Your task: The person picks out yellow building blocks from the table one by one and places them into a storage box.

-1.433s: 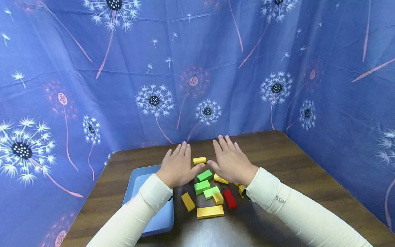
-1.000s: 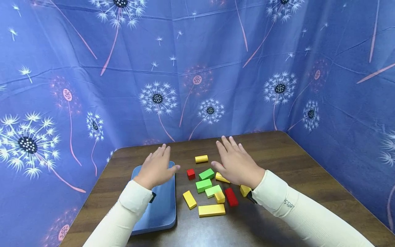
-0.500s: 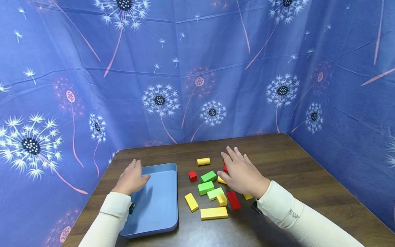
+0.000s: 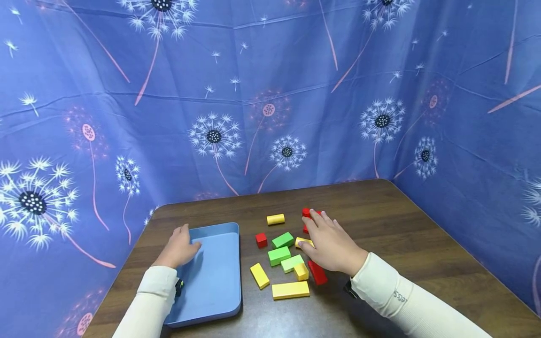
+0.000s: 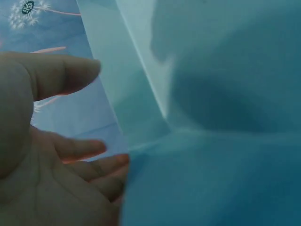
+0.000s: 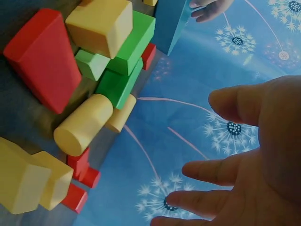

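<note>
At the left rim of a blue tray (image 4: 217,272) is my left hand (image 4: 175,249). In the left wrist view its thumb (image 5: 70,75) stands apart from the fingers, whose tips are right at the tray's wall (image 5: 141,108). My right hand (image 4: 336,249) hovers palm down over the right side of some toy blocks, fingers spread and nothing in them. Close under it lie a yellow cylinder (image 4: 303,242), a red block (image 4: 317,272) and red pieces (image 4: 306,212). The right wrist view shows yellow blocks (image 6: 23,179) that the hand hides from the head view.
Between tray and right hand lie a red cube (image 4: 261,240), green blocks (image 4: 279,256), a light green block (image 4: 290,264), a small yellow block (image 4: 301,272) and a long yellow block (image 4: 290,290). Behind the wooden table (image 4: 359,197) hangs a blue dandelion-print cloth (image 4: 329,117).
My left hand has moved left from beside the blocks, across the tray, to its left rim. The right hand has shifted slightly right and nearer, uncovering red pieces behind it.
</note>
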The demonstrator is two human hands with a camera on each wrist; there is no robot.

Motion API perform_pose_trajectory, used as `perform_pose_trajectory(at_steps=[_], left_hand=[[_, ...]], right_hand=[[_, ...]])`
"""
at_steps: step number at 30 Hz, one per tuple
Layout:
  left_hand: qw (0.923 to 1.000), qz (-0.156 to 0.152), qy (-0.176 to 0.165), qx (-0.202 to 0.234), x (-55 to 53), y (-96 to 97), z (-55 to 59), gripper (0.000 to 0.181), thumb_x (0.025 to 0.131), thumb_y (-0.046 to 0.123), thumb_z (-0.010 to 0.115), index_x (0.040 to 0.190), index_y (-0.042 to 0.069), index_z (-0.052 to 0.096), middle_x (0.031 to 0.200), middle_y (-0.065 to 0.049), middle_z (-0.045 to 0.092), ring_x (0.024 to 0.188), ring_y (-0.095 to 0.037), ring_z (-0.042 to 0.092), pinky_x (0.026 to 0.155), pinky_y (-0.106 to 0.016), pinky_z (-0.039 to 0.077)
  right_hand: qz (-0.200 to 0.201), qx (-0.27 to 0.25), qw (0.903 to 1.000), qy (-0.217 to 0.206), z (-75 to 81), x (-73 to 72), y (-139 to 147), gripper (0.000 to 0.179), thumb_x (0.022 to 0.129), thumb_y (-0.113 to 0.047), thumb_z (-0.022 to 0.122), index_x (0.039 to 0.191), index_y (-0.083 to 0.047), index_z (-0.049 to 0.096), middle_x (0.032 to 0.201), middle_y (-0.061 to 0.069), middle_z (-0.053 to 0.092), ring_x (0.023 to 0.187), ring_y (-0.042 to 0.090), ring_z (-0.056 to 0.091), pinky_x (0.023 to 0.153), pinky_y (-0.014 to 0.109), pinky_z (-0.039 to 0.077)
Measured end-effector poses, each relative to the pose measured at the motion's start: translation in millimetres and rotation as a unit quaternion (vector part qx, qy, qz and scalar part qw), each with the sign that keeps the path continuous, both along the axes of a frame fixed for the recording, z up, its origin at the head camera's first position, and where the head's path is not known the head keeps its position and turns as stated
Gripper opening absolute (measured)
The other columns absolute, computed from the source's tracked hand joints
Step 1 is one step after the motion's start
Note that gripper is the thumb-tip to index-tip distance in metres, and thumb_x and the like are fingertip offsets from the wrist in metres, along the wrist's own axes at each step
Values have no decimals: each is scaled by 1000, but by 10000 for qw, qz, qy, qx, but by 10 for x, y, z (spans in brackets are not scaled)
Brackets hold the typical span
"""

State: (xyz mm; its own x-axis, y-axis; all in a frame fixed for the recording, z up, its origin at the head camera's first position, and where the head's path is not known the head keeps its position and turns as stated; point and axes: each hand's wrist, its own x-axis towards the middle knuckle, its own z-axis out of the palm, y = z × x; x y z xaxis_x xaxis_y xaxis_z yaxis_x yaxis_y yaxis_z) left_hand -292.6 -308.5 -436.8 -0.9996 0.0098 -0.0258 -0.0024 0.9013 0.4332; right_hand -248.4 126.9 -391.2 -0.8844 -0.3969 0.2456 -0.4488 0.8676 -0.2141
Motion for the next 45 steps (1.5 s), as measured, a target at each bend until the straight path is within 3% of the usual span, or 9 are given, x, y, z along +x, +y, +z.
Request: perform_pose_trajectory(at_steps=[5, 10, 18, 24, 31, 38, 45], left_hand=[[9998, -48, 95, 194, -5, -46, -83, 85, 102, 23, 58, 154, -23, 8, 157, -48, 19, 147, -61, 23, 119, -70, 30], [9996, 26, 219, 201, -10, -58, -142, 81, 101, 19, 59, 153, -23, 14, 155, -47, 24, 145, -61, 29, 117, -70, 32], [9991, -41, 403, 109, -26, -52, -181, 74, 99, 11, 59, 153, -21, 20, 155, -44, 28, 144, -59, 33, 119, -67, 32], [9986, -201, 494, 2, -12, -37, -190, 70, 94, 1, 57, 152, -21, 25, 154, -43, 30, 144, -58, 33, 119, -67, 32], [9978, -331, 570, -64, 3, -50, -225, 78, 80, -13, 51, 153, -19, 27, 155, -41, 32, 144, -58, 33, 120, -66, 31], [9981, -289, 536, -9, 23, -69, -271, 77, 82, -13, 51, 155, -16, 27, 157, -38, 31, 146, -56, 33, 120, -65, 31], [9981, -321, 526, 9, 35, -67, -239, 77, 82, -12, 50, 156, -15, 26, 158, -37, 31, 146, -55, 34, 121, -65, 31]], right_hand=[[-49, 61, 10000, 52, -80, -23, 20, 68, 97, -44, 67, 148, -2, 52, 155, 25, 48, 136, 49, 52, 109, 64, 48], [-59, 68, 9999, 75, -172, -78, 38, 63, 94, -36, 70, 144, -2, 55, 143, 19, 57, 119, 38, 63, 94, 52, 60], [-159, 33, 9998, 134, -311, -182, 57, 48, 89, -28, 71, 129, -4, 66, 126, 12, 63, 95, 24, 63, 74, 37, 59], [-146, 56, 9996, 245, -433, -251, 41, 44, 86, -25, 72, 127, -7, 69, 119, 10, 66, 89, 23, 62, 70, 35, 56], [-149, 144, 9993, 318, -567, -315, 18, 40, 85, -25, 76, 122, -9, 72, 114, 8, 69, 85, 22, 62, 68, 35, 56], [-190, 279, 9979, 545, -654, -330, -12, 36, 84, -27, 77, 116, -10, 74, 106, 5, 70, 82, 23, 64, 66, 41, 56], [-355, 389, 9967, 614, -679, -372, -50, 32, 83, -28, 80, 111, -12, 76, 102, 2, 70, 85, 23, 66, 71, 45, 55]])
